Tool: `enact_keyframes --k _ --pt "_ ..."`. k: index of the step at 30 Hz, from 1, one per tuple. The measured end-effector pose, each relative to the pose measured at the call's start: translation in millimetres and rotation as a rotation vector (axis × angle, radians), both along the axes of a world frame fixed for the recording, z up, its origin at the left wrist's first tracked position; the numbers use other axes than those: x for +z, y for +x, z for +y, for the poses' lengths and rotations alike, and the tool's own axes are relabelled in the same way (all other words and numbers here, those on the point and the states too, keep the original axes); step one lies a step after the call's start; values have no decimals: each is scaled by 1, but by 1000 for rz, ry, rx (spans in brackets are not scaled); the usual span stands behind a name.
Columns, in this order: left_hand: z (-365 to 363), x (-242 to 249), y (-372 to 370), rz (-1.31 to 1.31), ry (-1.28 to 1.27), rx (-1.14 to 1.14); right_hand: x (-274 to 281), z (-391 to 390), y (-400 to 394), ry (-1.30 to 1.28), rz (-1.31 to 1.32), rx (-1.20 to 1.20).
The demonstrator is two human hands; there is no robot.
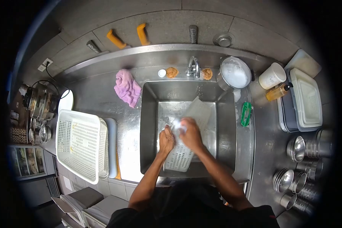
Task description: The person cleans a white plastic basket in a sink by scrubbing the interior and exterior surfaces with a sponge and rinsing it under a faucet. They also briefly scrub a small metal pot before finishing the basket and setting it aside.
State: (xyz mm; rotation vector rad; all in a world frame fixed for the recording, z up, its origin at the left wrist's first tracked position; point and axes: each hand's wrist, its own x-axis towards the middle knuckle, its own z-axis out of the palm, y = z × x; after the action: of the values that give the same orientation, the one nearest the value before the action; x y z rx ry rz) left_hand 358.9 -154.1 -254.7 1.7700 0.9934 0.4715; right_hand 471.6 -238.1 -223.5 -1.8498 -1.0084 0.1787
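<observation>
A white perforated plastic basket (180, 155) is tilted inside the steel sink (226, 152), its long side running from lower left to upper right. My left hand (166, 140) is closed around the basket's left edge. My right hand (191, 133) presses against the basket's inside, fingers curled over something whitish and blurred, perhaps a scrubbing pad with suds. Its kind cannot be made out. The faucet (193, 67) stands behind the sink, and both hands are below it.
Left of the sink are a pink cloth (127, 87) and stacked white baskets (81, 146). To the right are a pot of suds (235, 73), a green scrubber (246, 114), an amber bottle (278, 92), stacked trays (307, 100) and steel bowls (283, 180).
</observation>
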Motion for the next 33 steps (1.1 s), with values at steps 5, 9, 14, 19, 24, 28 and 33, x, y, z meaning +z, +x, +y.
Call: enact_keyframes --k 5,9,14,19,24,28,33 --pt "2 9 -11 -83 176 -33 -27 5 35 -184 -47 41" --pt "13 -17 -16 28 74 -33 -21 1 58 -262 -4 137" --pt "19 -1 -25 64 -65 -45 -11 3 7 79 104 287" --pt "14 -1 -30 59 108 -33 -36 20 67 -253 112 135" --pt "30 -12 -36 27 73 -40 9 11 -5 37 63 377" --pt "20 -1 -38 7 210 -42 -91 6 72 -211 -99 -91" --pt "24 5 -26 161 314 305 -76 -3 12 -177 -31 85"
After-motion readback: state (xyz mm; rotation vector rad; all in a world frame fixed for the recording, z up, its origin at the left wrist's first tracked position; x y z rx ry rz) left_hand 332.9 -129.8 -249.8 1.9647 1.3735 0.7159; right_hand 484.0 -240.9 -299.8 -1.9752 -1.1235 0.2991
